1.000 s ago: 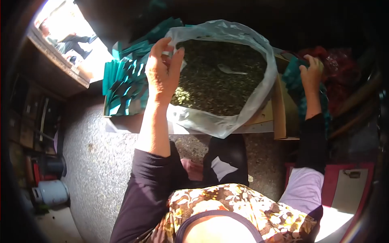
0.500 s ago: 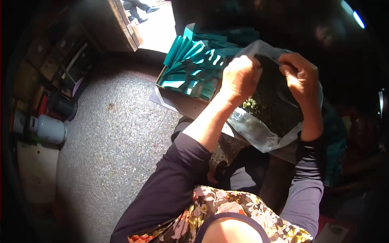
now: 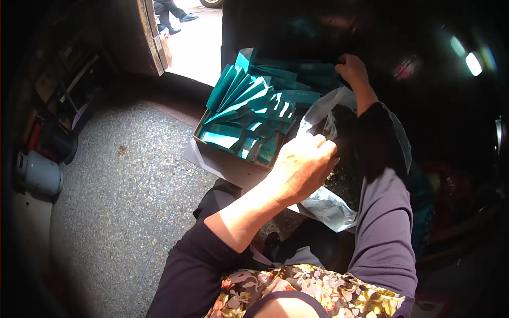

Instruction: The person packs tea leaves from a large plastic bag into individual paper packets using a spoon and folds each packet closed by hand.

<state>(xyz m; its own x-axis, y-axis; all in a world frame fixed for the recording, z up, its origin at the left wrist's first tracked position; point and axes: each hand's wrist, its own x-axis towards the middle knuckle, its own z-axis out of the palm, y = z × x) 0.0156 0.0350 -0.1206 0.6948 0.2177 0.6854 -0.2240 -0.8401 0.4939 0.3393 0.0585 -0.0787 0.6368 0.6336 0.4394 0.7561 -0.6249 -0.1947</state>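
A clear plastic bag (image 3: 331,209) lies with its mouth spread wide, dark loose leafy material (image 3: 347,177) inside it. My left hand (image 3: 305,164) is closed over the bag's left side, fingers curled together; what they hold, if anything, is hidden. Reaching past the bag, my right hand (image 3: 352,71) is closed at the far right end of the teal packets (image 3: 241,100). Whether it grips one of them is too dark to see. The packets stand and lie bunched in a shallow cardboard box (image 3: 228,147) left of the bag.
An open wooden door (image 3: 151,40) and a bright doorway with another person's legs (image 3: 170,16) are at the upper left. A white cylindrical container (image 3: 43,174) stands at the far left on the speckled floor (image 3: 132,185). Deep shadow covers the right side.
My right hand has left the bag's rim and stretched away to the far side of the packets. My left hand has come down and nearer, over the bag. The view has shifted slightly.
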